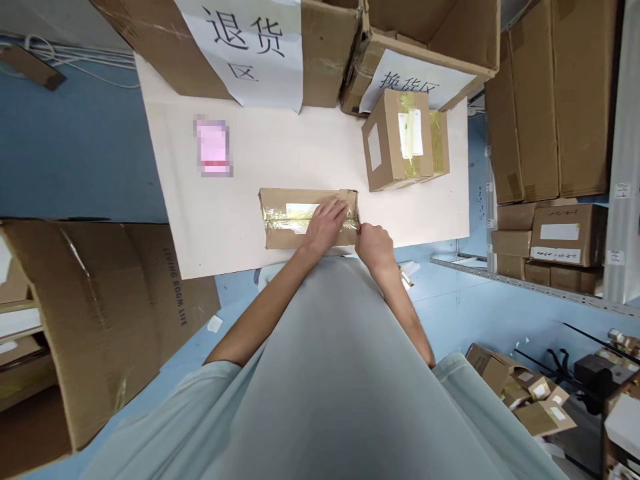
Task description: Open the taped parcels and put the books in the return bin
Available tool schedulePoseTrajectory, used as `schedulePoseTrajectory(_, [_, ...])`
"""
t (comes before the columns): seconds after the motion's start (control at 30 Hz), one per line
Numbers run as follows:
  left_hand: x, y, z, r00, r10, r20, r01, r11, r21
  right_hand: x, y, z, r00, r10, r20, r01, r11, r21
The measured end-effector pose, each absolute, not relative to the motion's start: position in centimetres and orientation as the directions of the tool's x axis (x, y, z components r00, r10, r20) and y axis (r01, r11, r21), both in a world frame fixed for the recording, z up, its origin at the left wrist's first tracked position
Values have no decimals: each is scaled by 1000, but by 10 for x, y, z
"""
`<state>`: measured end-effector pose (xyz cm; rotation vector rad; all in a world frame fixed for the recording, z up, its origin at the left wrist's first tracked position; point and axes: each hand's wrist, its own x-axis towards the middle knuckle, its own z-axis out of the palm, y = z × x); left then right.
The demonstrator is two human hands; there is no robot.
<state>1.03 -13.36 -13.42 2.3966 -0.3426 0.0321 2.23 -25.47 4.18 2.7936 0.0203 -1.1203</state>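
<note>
A flat, long cardboard box lies near the front edge of the white table. Clear yellowish tape runs along its length, over a white label. My left hand lies open on the right half of the box, fingers stretched over the taped top. At the right end of the box, my right hand is closed in a fist around a small red tool. Only a red bit of it shows at the taped edge; the rest is hidden by the fingers.
Two taped cartons stand at the right of the table. Behind are large open boxes with paper signs. A blurred pink item lies at left. Shelves with boxes stand at right; a big cardboard sheet is at left.
</note>
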Motion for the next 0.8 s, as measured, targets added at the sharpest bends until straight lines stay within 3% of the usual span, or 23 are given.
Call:
schedulePoseTrajectory(0.17, [10,-134,-137,965,-219,146,-258,-685,681,5,-263,37,675,-41,-737,56,-993,107])
schedulePoseTrajectory(0.47, [-3,-120,-132,980,-107,168,-197,-653,731,-6,-278,32,754,-24,-656,71,-991,118])
schedulePoseTrajectory(0.8, [-15,-102,-138,974,-146,171,-224,-628,746,3,-274,33,757,3,-654,89,-991,99])
